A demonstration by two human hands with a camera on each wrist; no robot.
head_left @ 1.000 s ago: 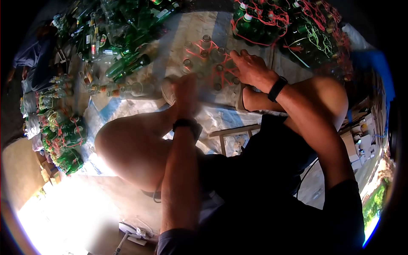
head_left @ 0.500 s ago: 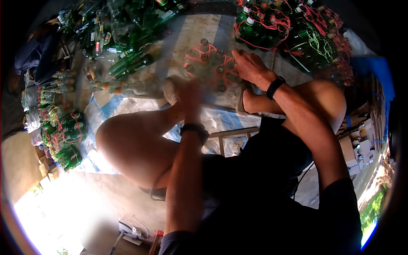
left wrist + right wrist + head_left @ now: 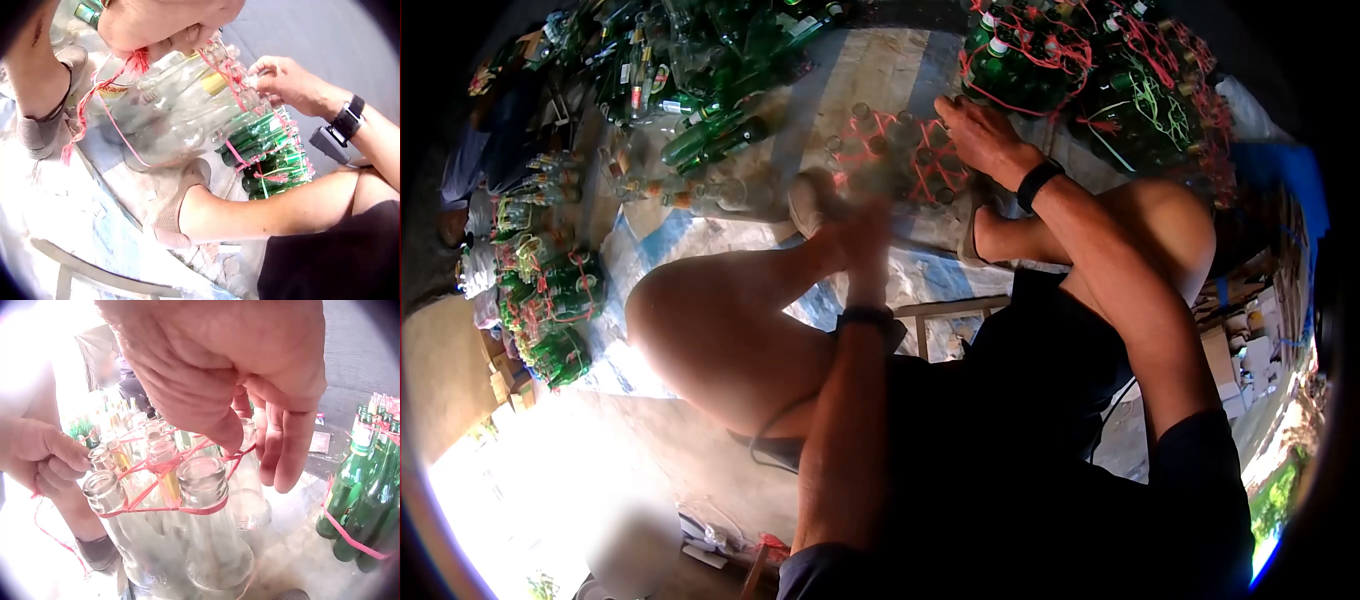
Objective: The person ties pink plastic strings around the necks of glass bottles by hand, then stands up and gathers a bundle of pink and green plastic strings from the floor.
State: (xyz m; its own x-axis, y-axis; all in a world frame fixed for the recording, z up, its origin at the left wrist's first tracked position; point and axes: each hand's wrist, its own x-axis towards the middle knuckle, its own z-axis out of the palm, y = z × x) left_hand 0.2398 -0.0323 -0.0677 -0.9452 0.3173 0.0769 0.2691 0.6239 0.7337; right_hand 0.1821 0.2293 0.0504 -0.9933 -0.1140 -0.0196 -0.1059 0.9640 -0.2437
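Since the earlier head frame, the left hand [image 3: 865, 235] has shifted rightward and lower in the picture, while the right hand [image 3: 990, 145] has edged slightly up. The upright cluster of clear glass bottles [image 3: 175, 125] stands at the upper centre of the head view, between the person's shoes [image 3: 170, 215]. In the left wrist view, the left hand's fingers are curled, pinching thin red plastic string [image 3: 82, 115] at the near side of the cluster; a frayed length hangs down from them. The right hand grips a bottle neck on the far side, its thumb bent on one side and its longer fingers fairly straight and close together on the other. String already crosses between the necks and loops round the outer ones, but whether it is knotted I cannot tell. Green glass bottles [image 3: 372, 500] tied with red string stand at the upper right of the head view; loose clear bottles [image 3: 735, 190] lie left of centre, with no string visible on them.
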